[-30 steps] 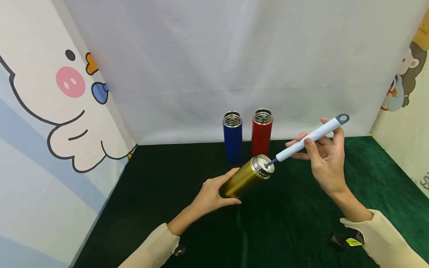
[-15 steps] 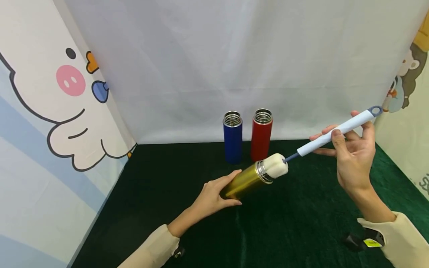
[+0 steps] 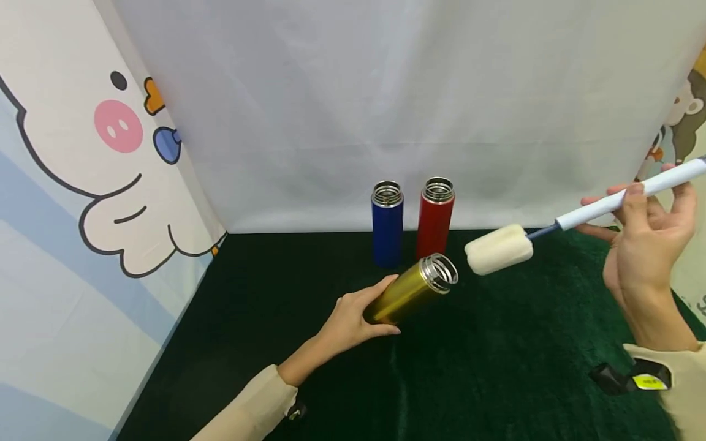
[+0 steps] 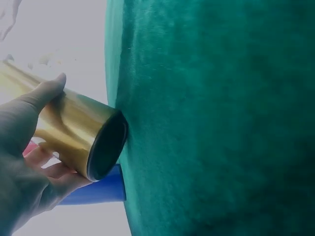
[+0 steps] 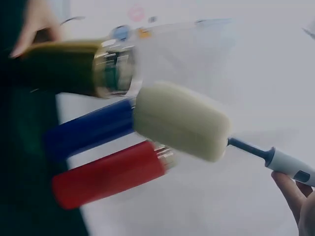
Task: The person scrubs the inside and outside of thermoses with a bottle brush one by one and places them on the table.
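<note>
Spreading beneath both hands, the dark green worktop [image 3: 496, 367] is running back to a creased white sheet [image 3: 309, 122]. Outward of the left hand [image 3: 347, 318], a pale wall [image 3: 49, 306] is showing a white cartoon figure [image 3: 118, 125] with a pink snout; behind the right hand [image 3: 645, 251], a cream wall [image 3: 693, 263] is carrying another cartoon figure [image 3: 686, 116], partly out of frame.

Beyond and between the hands, a blue bottle [image 3: 388, 236] and a red bottle [image 3: 434, 226] are standing upright, just beside each other, their steel mouths facing up. The left hand is gripping the gold bottle [image 3: 405, 297], thumb and fingers curling round it, and is tilting its mouth [image 3: 438, 272] toward the right hand. The right hand is pinching the brush [image 3: 543, 231] by its pale blue handle [image 3: 595, 209], and the white sponge [image 3: 499, 249] is pointing back toward the left.

Half a second ago the sponge was sitting partly inside the gold bottle; now it is hanging clear, just outside the mouth. The right hand is lying farther outward than before, while the left hand is keeping nearly the same hold and tilt.
</note>
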Demonstrator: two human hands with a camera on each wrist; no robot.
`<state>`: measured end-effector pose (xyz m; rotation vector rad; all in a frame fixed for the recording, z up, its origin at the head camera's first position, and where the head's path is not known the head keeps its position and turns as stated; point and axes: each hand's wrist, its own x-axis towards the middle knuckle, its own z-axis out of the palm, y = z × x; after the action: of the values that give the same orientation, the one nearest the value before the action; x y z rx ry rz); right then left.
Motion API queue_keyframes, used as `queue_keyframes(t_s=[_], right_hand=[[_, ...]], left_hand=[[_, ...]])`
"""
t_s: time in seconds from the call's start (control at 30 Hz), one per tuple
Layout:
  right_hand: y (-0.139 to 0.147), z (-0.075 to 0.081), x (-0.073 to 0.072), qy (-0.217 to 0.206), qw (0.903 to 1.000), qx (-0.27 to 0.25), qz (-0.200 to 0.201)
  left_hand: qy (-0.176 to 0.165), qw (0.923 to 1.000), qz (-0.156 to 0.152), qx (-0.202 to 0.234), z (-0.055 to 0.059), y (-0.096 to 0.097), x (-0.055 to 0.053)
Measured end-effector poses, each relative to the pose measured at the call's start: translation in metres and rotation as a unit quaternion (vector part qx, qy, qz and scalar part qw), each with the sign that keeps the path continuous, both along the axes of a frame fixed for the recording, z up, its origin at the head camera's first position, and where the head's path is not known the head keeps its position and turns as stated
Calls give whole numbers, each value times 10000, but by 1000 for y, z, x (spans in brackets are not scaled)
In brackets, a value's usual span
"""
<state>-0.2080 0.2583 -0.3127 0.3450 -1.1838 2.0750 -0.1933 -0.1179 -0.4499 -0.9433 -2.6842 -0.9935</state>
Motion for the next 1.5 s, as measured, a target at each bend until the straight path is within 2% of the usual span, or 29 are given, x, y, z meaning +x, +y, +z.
queue_keyframes(t_s=[0.13,0.27,0.4,0.6,0.7,0.77,0.9,1.03,1.17,1.23,1.5], right_hand=[[-2,-16,1,-9,9986,518,73],[-6,-24,2,117,9975,414,564],[-8,-24,6,185,9939,161,1075],[-12,-21,12,111,9882,311,1496],[-19,-18,12,234,9822,158,1857],[-26,-15,11,462,9796,-49,1955],[-41,-10,7,1114,9771,-344,1779],[-47,-8,4,1449,9825,53,1173],[-39,-9,3,1328,9873,625,609],[-33,-9,4,1226,9879,824,471],[-11,-10,13,1085,9810,1425,751]], left_hand=[[140,9997,-132,-143,3,2,-1],[210,9997,-45,-144,4,4,-1],[164,9997,39,-150,4,6,-1],[238,9994,95,-221,4,8,-1],[284,9992,109,-250,4,9,-1],[285,9992,106,-263,4,9,0],[324,9988,68,-359,3,11,0],[394,9983,36,-428,3,12,3],[380,9984,74,-413,2,12,3],[330,9987,82,-378,1,11,2],[317,9992,127,-191,-1,7,-1]])
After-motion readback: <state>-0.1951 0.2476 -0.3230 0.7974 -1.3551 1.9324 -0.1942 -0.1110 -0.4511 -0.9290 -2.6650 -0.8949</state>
